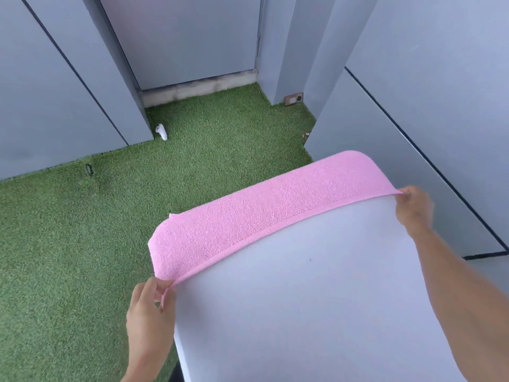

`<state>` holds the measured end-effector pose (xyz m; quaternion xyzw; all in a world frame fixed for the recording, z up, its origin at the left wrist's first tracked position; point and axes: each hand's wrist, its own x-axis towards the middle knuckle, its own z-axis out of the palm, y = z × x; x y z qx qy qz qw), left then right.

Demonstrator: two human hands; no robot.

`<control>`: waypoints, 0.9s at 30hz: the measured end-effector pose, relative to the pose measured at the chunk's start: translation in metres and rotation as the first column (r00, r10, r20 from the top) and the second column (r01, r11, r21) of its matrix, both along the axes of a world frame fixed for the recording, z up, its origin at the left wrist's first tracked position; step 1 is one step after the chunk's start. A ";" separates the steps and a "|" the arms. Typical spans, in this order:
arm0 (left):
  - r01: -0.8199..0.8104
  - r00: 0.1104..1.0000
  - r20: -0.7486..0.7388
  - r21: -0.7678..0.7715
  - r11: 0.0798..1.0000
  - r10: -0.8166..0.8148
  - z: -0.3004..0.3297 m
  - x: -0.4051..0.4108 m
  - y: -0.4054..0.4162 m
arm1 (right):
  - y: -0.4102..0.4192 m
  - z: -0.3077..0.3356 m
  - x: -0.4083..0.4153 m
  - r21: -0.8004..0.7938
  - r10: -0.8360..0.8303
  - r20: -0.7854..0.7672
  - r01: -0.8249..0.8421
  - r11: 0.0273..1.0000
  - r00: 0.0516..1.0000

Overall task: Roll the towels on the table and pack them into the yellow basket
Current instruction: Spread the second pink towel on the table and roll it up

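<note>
**K:** Towel [264, 213] status?

**M:** Pink terry, folded into a long strip across the far end of the table [316, 299], draped over the far edge. Left hand [150, 307] pinches the near-left corner between thumb and fingers; right hand [413, 208] pinches the near-right corner. Hem between the two hands is pulled straight and lifted a little off the top.

**K:** How will it handle?

**M:** My read: light, soft, no stiffness, sags wherever it isn't held. Loop pile looks grippy (won't slide much on itself), so a roll should hold if kept tight. Hem is a flat stitched band, firmer than the pile, so it's the best place to take hold. Corners, as now, for laying it flat; for rolling I'd start at one short end with fingers spread across the width.

**K:** Surfaces?

**M:** Table is smooth, matte, white, rounded corners, probably low friction, so the strip may creep while rolling. Green artificial turf beyond the left hand, grey panel walls beyond the right.

**K:** Basket?

**M:** Not in view. No rolling started, judging by the flat strip.
</note>
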<state>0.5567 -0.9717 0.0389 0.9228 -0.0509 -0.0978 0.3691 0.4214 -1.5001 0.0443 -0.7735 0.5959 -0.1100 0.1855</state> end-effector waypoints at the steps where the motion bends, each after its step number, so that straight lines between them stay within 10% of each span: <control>1: -0.001 1.000 0.001 0.002 1.000 0.001 -0.001 -0.011 0.002 | 0.002 0.000 -0.012 0.008 -0.010 0.004 0.010 1.000 1.000; 27: -0.090 0.983 0.145 -0.156 0.984 0.113 -0.015 -0.390 0.079 | 0.060 -0.029 -0.379 0.060 -0.034 0.095 0.028 0.998 0.995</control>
